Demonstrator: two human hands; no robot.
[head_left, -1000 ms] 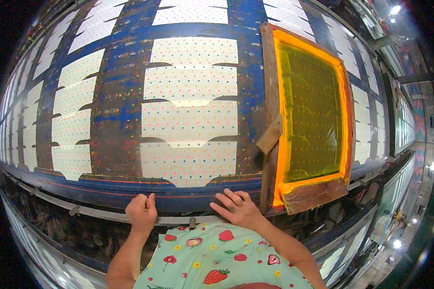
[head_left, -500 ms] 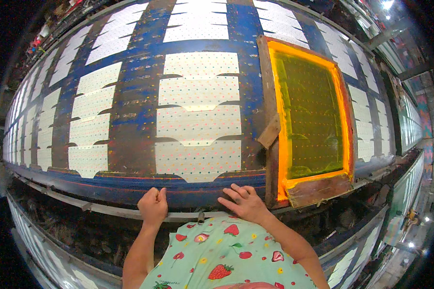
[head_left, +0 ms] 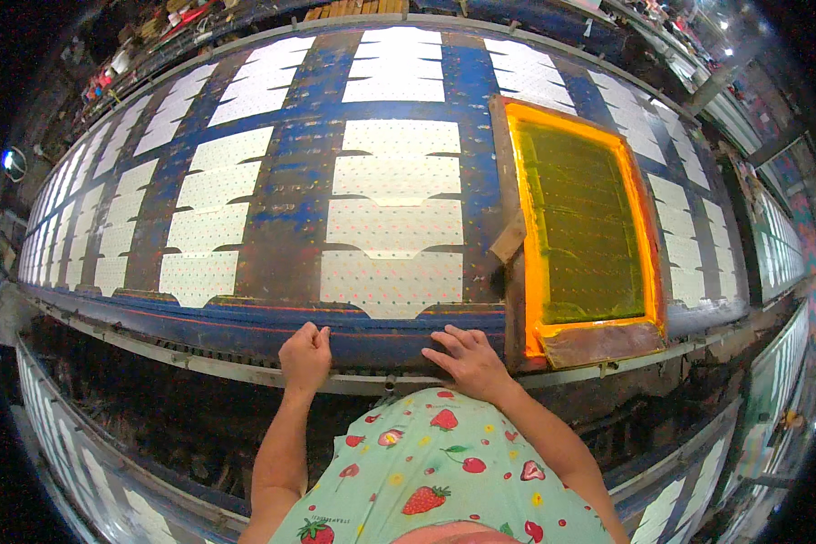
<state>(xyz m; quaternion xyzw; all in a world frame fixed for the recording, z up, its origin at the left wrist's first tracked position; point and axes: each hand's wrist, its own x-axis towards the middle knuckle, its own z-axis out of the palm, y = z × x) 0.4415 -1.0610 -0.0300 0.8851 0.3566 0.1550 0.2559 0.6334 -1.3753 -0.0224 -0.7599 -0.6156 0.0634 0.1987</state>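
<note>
My left hand [head_left: 306,357] is curled into a fist at the near edge of the long printing table [head_left: 281,204], and nothing shows in it. To its right, my right hand [head_left: 469,360] rests at the same edge with its fingers apart, holding nothing. A screen-printing frame [head_left: 528,272] lies just beyond and right of my right hand. It has a wooden border, an orange rim and a dark yellow-green mesh [head_left: 585,218]. Ahead of my hands lies a column of white cut pieces [head_left: 394,222] with small coloured dots.
More columns of dotted white pieces [head_left: 204,227] stretch along the table to both sides and in a far row [head_left: 394,68]. A metal rail [head_left: 190,358] runs along the near edge. Behind me, parts of another table with white pieces [head_left: 91,480] show at lower left.
The view has tilted and shifted, so the table's far edge shows more. My hands keep nearly the same poses at the near edge; the screen frame stays in place.
</note>
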